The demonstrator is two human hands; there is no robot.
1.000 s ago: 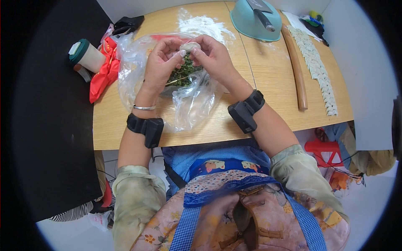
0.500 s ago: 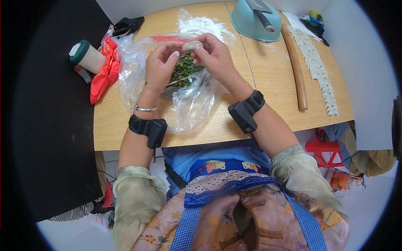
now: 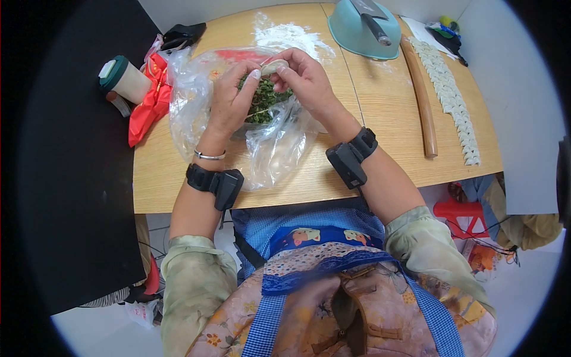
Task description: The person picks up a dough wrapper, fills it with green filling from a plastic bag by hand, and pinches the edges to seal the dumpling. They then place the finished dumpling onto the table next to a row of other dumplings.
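Note:
A small pale dumpling (image 3: pixel 274 66) is held up over the chopped green filling. My right hand (image 3: pixel 306 83) pinches it between thumb and fingers. My left hand (image 3: pixel 233 101) is closed at the dumpling's left edge, its thumb tip against it; its other fingertips are partly hidden. Below both hands lies the chopped green filling (image 3: pixel 262 101), inside a clear plastic bag (image 3: pixel 276 152) spread around it. A thin light stick-like piece lies across the greens.
White flour (image 3: pixel 291 37) is scattered behind the hands. At the back right, a knife (image 3: pixel 376 28) rests on an upturned teal basin (image 3: pixel 351 27). A wooden rolling pin (image 3: pixel 420 98) lies beside rows of dumplings (image 3: pixel 446 95). On the left are a cup (image 3: pixel 128 83) and a red bag (image 3: pixel 148 107).
My left hand has shifted slightly right, bringing its thumb to the dumpling's edge. The dumpling has tilted a little in my right fingers, which stay in nearly the same place.

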